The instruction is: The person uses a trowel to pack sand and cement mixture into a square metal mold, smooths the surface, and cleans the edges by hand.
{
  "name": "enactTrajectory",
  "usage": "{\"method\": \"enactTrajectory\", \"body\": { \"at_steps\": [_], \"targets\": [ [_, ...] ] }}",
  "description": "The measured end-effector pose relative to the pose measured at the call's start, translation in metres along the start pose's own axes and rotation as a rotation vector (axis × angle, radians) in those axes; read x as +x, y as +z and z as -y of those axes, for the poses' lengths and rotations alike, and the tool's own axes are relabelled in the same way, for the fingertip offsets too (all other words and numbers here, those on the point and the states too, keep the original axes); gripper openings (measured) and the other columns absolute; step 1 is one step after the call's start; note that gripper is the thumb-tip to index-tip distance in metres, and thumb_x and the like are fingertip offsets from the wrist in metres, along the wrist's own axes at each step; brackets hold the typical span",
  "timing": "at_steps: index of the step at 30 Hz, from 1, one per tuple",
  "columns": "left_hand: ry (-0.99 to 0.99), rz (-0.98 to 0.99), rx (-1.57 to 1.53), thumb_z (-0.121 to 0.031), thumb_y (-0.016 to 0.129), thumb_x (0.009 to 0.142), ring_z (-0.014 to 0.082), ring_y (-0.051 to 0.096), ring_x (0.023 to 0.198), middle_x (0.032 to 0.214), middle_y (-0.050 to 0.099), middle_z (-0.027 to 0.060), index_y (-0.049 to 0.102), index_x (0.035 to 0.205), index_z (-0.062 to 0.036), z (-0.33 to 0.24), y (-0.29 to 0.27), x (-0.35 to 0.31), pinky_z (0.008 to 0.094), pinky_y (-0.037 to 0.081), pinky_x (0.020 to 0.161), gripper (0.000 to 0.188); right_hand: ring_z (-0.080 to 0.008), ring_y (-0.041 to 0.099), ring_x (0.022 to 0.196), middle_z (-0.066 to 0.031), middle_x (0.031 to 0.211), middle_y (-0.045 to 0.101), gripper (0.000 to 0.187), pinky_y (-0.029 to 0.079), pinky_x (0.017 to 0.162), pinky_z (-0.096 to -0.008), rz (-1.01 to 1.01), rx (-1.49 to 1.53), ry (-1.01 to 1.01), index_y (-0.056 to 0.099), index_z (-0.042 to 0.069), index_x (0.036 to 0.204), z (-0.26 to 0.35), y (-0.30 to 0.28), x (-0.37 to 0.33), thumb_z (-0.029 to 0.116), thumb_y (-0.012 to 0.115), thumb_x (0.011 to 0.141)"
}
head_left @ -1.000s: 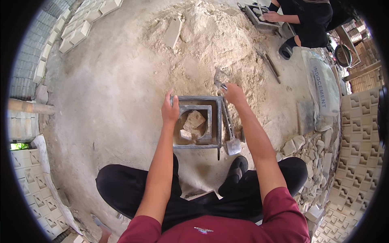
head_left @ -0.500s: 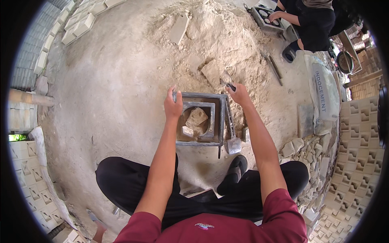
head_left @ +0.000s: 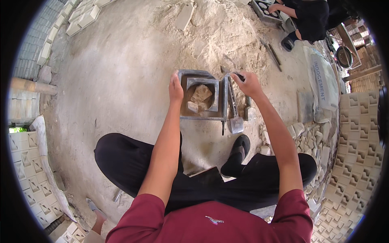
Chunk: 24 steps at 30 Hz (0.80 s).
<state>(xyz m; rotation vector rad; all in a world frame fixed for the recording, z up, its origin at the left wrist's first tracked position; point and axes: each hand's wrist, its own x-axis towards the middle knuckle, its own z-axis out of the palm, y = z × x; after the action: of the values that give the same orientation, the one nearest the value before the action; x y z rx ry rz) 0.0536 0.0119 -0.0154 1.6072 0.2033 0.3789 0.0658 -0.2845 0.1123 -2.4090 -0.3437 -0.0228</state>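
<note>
A square grey metal mould (head_left: 202, 118) rests on the floor before me, with a smaller frame (head_left: 215, 95) inside it that has a curved inner edge. Pale lumps of sandy mix (head_left: 201, 94) lie within. My left hand (head_left: 175, 87) grips the mould's left side near the far corner, fingers pressed together. Just beyond the right far corner, my right hand (head_left: 248, 84) is closed round the dark handle of a trowel (head_left: 240, 76); its blade is hard to make out against the sand. A flat, square-ended scraper (head_left: 236, 124) lies along the mould's right side.
A sand heap (head_left: 219, 36) with a flat board (head_left: 185, 17) spreads beyond the mould. Another person (head_left: 306, 18) works at a second mould (head_left: 265, 11), far right. Rubble (head_left: 314, 141), a printed sack (head_left: 323, 85) and stacked pale blocks (head_left: 356, 133) are at right; more blocks (head_left: 30, 158) stand left.
The mould and both hands appear higher in the view. The trowel has shifted slightly right relative to the mould, and the sandy chunk by its blade no longer shows. My left hand keeps its grip.
</note>
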Motion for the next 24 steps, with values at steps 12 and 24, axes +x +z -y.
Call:
{"method": "enactTrajectory", "body": {
  "at_steps": [12,24],
  "targets": [
    [-0.101,0.042,0.095,-0.04,0.032,0.1,0.032,0.044,0.128,0.134,0.049,0.0223,0.045,0.133,0.0046,-0.022,-0.01,-0.053,0.0357,0.033,0.106,0.057,-0.0414,0.06,0.089,-0.0229,0.089,0.064,0.047,0.047,0.078,-0.0473,0.116,-0.162,-0.002,0.065,-0.002,0.094,0.021,0.016,-0.064,0.043,0.055,0.091],
    [0.026,-0.002,0.256,-0.039,0.033,0.099,0.0393,0.049,0.121,0.128,0.053,0.0245,0.047,0.132,-0.0006,-0.015,-0.013,-0.056,0.0403,0.039,0.1,0.053,-0.0423,0.06,0.085,-0.0239,0.088,0.064,0.044,0.047,0.075,-0.0477,0.073,-0.145,0.046,0.065,0.0,0.095,0.029,0.025,-0.074,0.042,0.054,0.091]
  ]
}}
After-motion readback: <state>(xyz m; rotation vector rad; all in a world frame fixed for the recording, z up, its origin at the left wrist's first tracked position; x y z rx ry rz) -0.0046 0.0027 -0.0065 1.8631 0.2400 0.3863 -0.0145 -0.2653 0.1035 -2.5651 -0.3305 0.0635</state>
